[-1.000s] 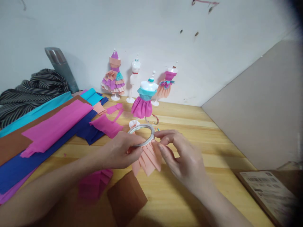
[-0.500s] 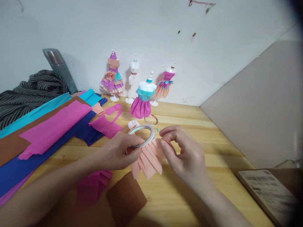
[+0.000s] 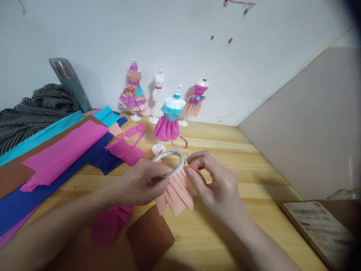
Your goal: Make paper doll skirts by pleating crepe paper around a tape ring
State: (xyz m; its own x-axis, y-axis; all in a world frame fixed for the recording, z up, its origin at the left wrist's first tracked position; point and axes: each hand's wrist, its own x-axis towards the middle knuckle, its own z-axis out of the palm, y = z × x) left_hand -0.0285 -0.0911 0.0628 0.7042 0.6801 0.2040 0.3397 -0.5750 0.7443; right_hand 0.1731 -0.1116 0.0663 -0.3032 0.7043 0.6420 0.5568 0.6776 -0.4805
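Note:
My left hand (image 3: 145, 180) is closed on a white roll of tape (image 3: 182, 160), thumb on the ring's near side. Below the roll hangs a pleated piece of peach crepe paper (image 3: 176, 194), its upper edge against the tape. At that edge's right end, the thumb and forefinger of my right hand (image 3: 213, 178) pinch together near the tape; the exact spot is partly hidden by the fingers. Just behind the roll stands a small mannequin (image 3: 175, 103) in a turquoise top and a magenta skirt (image 3: 167, 128).
Several other mini mannequins (image 3: 135, 94) line the wall. Coloured crepe sheets (image 3: 67, 150) and a striped cloth (image 3: 42, 101) lie left. A brown square (image 3: 150, 237) and magenta piece (image 3: 113, 222) lie in front. Another tape ring (image 3: 180, 146) is behind; a cardboard box (image 3: 316, 226) sits right.
My right hand has shifted slightly left, bringing its fingertips closer to the tape roll. My left hand still holds the roll in nearly the same place.

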